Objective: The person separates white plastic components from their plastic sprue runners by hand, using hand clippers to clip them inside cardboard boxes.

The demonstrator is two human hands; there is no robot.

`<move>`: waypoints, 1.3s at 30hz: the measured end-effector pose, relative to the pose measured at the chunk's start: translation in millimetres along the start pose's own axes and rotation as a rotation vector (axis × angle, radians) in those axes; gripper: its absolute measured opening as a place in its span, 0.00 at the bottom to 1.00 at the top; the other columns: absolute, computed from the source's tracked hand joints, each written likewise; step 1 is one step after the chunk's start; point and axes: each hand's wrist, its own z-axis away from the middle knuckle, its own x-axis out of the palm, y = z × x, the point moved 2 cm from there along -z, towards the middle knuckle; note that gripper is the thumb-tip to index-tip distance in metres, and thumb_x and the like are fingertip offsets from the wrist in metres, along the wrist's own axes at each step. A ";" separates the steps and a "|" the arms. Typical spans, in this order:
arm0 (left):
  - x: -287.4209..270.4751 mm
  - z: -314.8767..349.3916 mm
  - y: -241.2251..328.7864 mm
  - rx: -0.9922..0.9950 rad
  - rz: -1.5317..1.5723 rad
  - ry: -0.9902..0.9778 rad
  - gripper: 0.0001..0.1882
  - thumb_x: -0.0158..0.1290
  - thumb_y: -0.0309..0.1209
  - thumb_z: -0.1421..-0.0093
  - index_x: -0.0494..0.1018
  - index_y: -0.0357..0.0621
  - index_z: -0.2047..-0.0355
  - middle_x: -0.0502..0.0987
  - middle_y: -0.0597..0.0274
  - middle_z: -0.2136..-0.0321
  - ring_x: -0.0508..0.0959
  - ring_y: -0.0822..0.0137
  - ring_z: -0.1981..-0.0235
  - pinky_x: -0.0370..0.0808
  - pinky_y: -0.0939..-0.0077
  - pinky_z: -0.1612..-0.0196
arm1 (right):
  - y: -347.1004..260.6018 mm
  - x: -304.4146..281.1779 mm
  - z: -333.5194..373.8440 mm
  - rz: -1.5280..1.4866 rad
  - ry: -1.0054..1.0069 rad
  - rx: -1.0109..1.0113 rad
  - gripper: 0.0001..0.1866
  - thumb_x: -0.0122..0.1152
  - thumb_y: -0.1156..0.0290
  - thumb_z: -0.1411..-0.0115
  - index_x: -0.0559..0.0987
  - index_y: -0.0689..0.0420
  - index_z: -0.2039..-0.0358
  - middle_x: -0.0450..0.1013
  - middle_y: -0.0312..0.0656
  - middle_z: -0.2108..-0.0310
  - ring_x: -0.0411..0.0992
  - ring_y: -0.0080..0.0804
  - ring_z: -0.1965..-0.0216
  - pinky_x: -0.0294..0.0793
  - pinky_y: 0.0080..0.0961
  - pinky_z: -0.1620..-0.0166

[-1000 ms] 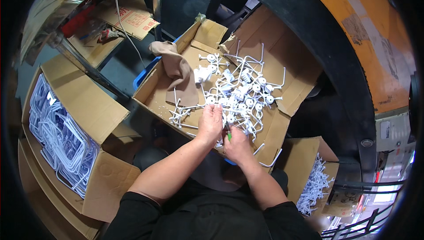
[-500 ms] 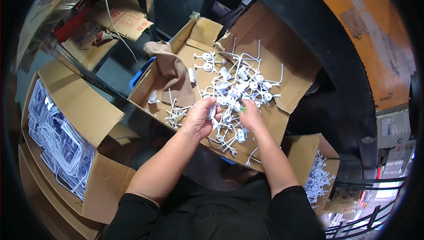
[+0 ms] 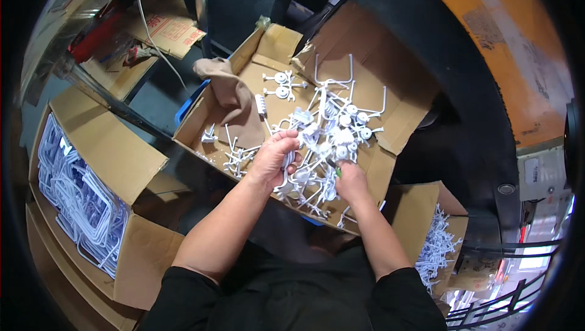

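My left hand [image 3: 272, 159] is closed around white plastic parts [image 3: 288, 161], mostly covered by the fingers. Just to its right, my right hand [image 3: 352, 183] grips a small tool with a green handle [image 3: 339, 172]; its working end is dark, and its exact kind cannot be made out. Both hands are over a heap of white plastic parts [image 3: 323, 130], with wheel-like discs, thin rods and bent pieces, inside a shallow cardboard box [image 3: 381, 176]. Two disc-shaped pieces [image 3: 281, 93] lie apart from the heap toward the far side.
A brown cloth [image 3: 236, 102] drapes over the box's left wall. At left, a carton [image 3: 139, 176] holds many white bent rods; at right, another carton [image 3: 409, 205] holds small white pieces. A metal-framed rack [image 3: 91, 90] stands far left, and a dark machine edge [image 3: 475, 93] curves along the right.
My right hand has come nearer to me with the green-handled tool. White parts in the heap have shifted beneath it. My left hand remains closed in nearly the same place.
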 end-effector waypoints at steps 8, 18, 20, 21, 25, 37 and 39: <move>16.1 6.9 -1.3 0.084 -0.286 -0.046 0.15 0.51 0.23 0.47 0.66 0.37 0.58 0.70 0.66 0.75 0.68 0.78 0.83 0.63 0.85 0.87 | -1.8 -35.3 14.5 -0.422 0.403 0.221 0.05 0.56 0.78 0.42 0.76 0.61 0.65 0.74 0.38 0.73 0.72 0.25 0.70 0.71 0.22 0.64; 15.6 5.1 -3.6 0.419 -0.706 -0.033 0.21 0.62 0.31 0.45 0.70 0.39 0.53 0.73 0.65 0.64 0.68 0.80 0.79 0.68 0.85 0.79 | -27.1 -46.3 10.0 -1.345 0.358 0.367 0.03 0.56 0.77 0.40 0.74 0.59 0.64 0.72 0.36 0.74 0.70 0.24 0.73 0.70 0.22 0.69; 15.4 7.4 -1.4 0.519 -0.842 -0.054 0.23 0.63 0.31 0.46 0.70 0.38 0.51 0.74 0.64 0.62 0.70 0.79 0.76 0.71 0.84 0.75 | -26.5 -43.7 8.3 -1.908 0.226 0.510 0.04 0.55 0.75 0.39 0.74 0.56 0.64 0.73 0.38 0.72 0.71 0.30 0.70 0.71 0.28 0.66; 24.5 16.0 3.9 0.465 -0.916 -0.091 0.25 0.64 0.31 0.47 0.70 0.38 0.51 0.74 0.63 0.60 0.72 0.77 0.74 0.72 0.82 0.71 | -28.0 -42.7 8.4 -2.023 0.175 0.521 0.05 0.55 0.74 0.39 0.74 0.55 0.62 0.72 0.38 0.71 0.70 0.32 0.67 0.70 0.32 0.63; 35.8 23.1 0.6 0.390 -1.009 -0.197 0.29 0.67 0.32 0.50 0.71 0.38 0.49 0.76 0.62 0.60 0.74 0.76 0.72 0.75 0.79 0.67 | -52.0 -42.6 8.8 -2.139 0.148 0.545 0.07 0.54 0.74 0.39 0.74 0.54 0.60 0.72 0.38 0.70 0.70 0.31 0.66 0.70 0.31 0.62; 19.8 9.0 4.8 0.412 -0.380 -0.181 0.25 0.47 0.28 0.35 0.54 0.44 0.39 0.75 0.62 0.70 0.71 0.77 0.80 0.68 0.85 0.79 | -49.6 -38.9 8.1 -0.971 -0.062 0.450 0.20 0.53 0.80 0.43 0.68 0.59 0.48 0.71 0.43 0.57 0.71 0.29 0.56 0.70 0.26 0.52; 28.0 16.9 5.0 0.257 -0.292 -0.230 0.21 0.42 0.36 0.32 0.57 0.46 0.41 0.77 0.59 0.74 0.71 0.77 0.86 0.64 0.87 0.88 | -51.0 -25.9 11.8 -0.718 -0.136 0.295 0.21 0.54 0.80 0.44 0.69 0.60 0.49 0.71 0.45 0.55 0.71 0.35 0.54 0.70 0.28 0.50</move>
